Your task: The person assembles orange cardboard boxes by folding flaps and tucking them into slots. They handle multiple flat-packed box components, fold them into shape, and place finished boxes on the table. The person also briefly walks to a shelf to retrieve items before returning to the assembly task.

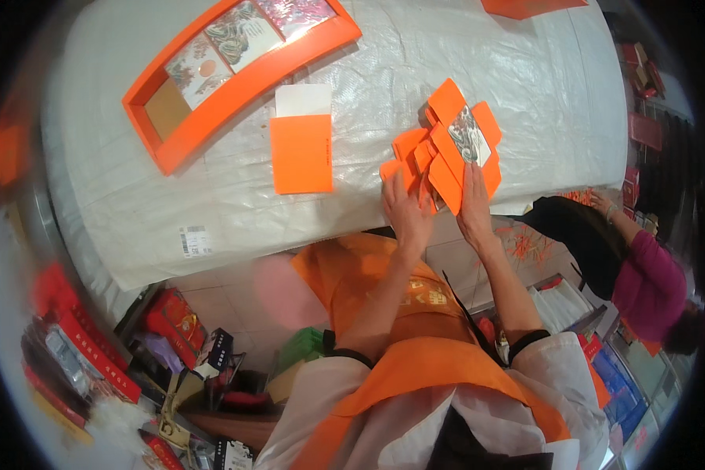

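Observation:
A loose stack of orange cardboard box blanks (448,160) with folded flaps lies near the front edge of the covered table, right of the middle. The top one bears a printed white panel (469,138). My right hand (474,207) grips the near right side of this top blank, fingers lying along the panel. Beside it, my left hand (406,213) has its fingers closed on the lower orange flaps; the thumb side is partly hidden. To the left lies a flat orange sleeve (301,155) with a white card (304,100) sticking out of its far end.
A curved orange tray (250,78) with printed packets and one bare brown compartment stands at the far left. Another orange piece (528,8) lies at the far edge. Another person (650,266) bends over at the right. Boxes (176,325) crowd the floor lower left.

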Motion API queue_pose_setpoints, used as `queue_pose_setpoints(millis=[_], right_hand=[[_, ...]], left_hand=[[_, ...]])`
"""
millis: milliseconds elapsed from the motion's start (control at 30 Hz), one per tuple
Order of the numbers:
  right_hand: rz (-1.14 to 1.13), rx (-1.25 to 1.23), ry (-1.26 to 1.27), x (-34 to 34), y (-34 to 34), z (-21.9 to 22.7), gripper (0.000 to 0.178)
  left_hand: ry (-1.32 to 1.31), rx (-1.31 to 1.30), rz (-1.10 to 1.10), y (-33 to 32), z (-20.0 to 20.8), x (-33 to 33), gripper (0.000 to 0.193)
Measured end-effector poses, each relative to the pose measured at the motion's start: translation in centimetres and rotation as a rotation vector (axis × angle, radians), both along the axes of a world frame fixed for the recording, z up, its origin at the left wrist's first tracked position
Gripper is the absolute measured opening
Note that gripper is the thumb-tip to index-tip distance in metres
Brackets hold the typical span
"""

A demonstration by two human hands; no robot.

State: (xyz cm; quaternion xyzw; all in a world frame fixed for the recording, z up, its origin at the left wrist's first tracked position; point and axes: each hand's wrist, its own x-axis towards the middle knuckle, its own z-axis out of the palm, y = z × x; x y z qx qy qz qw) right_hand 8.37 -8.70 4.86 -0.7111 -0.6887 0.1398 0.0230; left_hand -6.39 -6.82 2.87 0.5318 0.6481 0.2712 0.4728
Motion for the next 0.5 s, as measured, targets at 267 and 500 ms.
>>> queue_pose_setpoints(millis=[267,500], right_hand=[[-0.002,0.024,0.181,0.7,0.5,1.3,0.065],[-0.011,0.032,0.174,1.0,0.1,0.6,0.062]], left_hand=[[-0.343,-0.154,0.119,1.2,-3.4,-3.5,0.04],[-0.53,-0.527,0.229,1.9,-2.4,-7.9,0.028]])
